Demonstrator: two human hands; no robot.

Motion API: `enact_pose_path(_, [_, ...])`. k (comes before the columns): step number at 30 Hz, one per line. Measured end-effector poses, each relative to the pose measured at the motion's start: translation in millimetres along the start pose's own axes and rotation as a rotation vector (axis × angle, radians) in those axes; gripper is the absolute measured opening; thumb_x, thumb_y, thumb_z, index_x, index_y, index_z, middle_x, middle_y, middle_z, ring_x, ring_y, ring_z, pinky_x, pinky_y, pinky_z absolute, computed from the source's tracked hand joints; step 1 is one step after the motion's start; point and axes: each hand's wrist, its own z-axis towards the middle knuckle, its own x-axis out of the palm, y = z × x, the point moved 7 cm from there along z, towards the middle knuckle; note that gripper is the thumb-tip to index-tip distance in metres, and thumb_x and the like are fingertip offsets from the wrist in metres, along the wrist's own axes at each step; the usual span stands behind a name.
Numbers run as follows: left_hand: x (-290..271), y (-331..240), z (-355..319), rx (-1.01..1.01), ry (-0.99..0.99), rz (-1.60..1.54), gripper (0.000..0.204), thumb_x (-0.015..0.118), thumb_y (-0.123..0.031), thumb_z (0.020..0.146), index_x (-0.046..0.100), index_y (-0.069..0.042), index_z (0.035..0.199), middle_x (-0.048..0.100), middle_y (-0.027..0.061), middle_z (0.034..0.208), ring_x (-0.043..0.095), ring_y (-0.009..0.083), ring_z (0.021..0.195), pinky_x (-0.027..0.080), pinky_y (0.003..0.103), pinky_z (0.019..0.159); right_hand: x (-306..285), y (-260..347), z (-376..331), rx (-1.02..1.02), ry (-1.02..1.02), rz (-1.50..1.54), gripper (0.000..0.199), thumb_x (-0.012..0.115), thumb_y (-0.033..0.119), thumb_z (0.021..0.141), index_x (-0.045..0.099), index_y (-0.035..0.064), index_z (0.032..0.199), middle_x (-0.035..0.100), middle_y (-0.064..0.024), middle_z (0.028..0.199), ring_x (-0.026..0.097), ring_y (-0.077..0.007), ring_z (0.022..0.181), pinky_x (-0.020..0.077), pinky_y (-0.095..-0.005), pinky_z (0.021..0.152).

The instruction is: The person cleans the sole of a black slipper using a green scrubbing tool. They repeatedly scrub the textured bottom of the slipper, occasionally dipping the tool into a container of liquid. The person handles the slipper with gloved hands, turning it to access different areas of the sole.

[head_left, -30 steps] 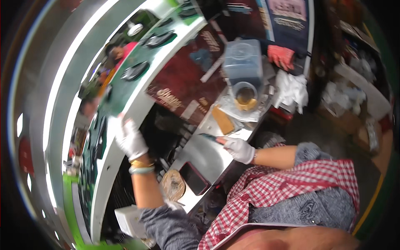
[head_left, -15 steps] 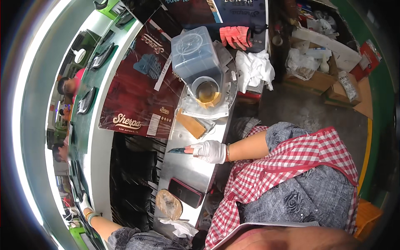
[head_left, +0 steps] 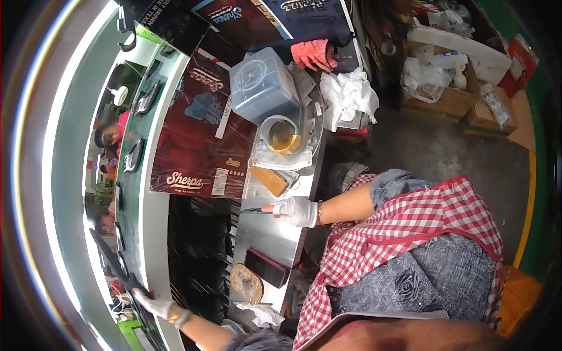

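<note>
My right hand, in a white glove with bare fingertips, is closed on a thin dark blue strip-like piece above the metal bench. At the lower left my left hand, also white-gloved, reaches to the green belt and grips a long dark flat piece, held tilted over it. The exact kind of either piece is not clear. Closer to my body on the bench lie a dark phone with a red edge and a round tan pad.
Farther along the bench stand a clear plastic tub, a cup of amber liquid and a tan block. More dark pieces lie on the belt. Printed cartons and a red glove are beyond. Cardboard boxes stand at right.
My left hand has come right, lifting one end of a dark flat piece off the belt. My right hand keeps its hold on the blue strip. The whole view has shifted slightly.
</note>
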Motion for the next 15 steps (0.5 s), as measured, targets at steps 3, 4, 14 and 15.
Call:
enact_pose_path(3, [29.3,-5.9,-113.3,-0.044,0.221,-0.272,0.055,0.056,-0.037,0.086,0.048,0.003,0.122,0.053,0.0164,0.114,0.053,0.0258,0.106,0.042,0.040,0.093,-21.3,1.9,-6.7,-0.049,-0.135,0.258,0.026,0.052,0.005,0.089,0.058,0.0041,0.114,0.062,-0.0068,0.114,0.061,-0.0161,0.099,0.0468,-0.0240,0.083])
enact_pose_path(4, [35.1,-9.8,-160.7,-0.036,0.217,-0.225,0.052,0.052,-0.036,0.087,0.048,0.003,0.122,0.053,0.0170,0.115,0.053,0.0267,0.107,0.042,0.040,0.092,-38.7,15.4,-8.0,-0.126,-0.220,0.258,0.029,0.052,0.006,0.089,0.058,0.0073,0.117,0.063,-0.0057,0.103,0.062,-0.0145,0.089,0.0479,-0.0246,0.076])
enact_pose_path(14, [61.3,75.9,-346.8,0.138,0.586,0.611,0.075,0.076,-0.015,0.065,0.043,-0.005,0.132,0.040,0.0187,0.126,0.041,0.0322,0.117,0.032,0.042,0.100,-221.8,63.2,46.2,0.161,-0.365,0.111,0.022,0.057,0.020,0.090,0.064,0.0026,0.102,0.064,-0.0021,0.086,0.059,-0.0069,0.060,0.0468,-0.0205,0.057])
enact_pose_path(15, [63.4,82.9,-352.4,0.158,0.647,0.665,0.080,0.078,-0.017,0.065,0.040,-0.005,0.134,0.038,0.0182,0.126,0.040,0.0317,0.118,0.032,0.042,0.100,-228.8,58.7,50.0,0.205,-0.371,0.070,0.023,0.058,0.022,0.089,0.064,0.0028,0.100,0.065,-0.0019,0.084,0.058,-0.0065,0.057,0.0458,-0.0200,0.054])
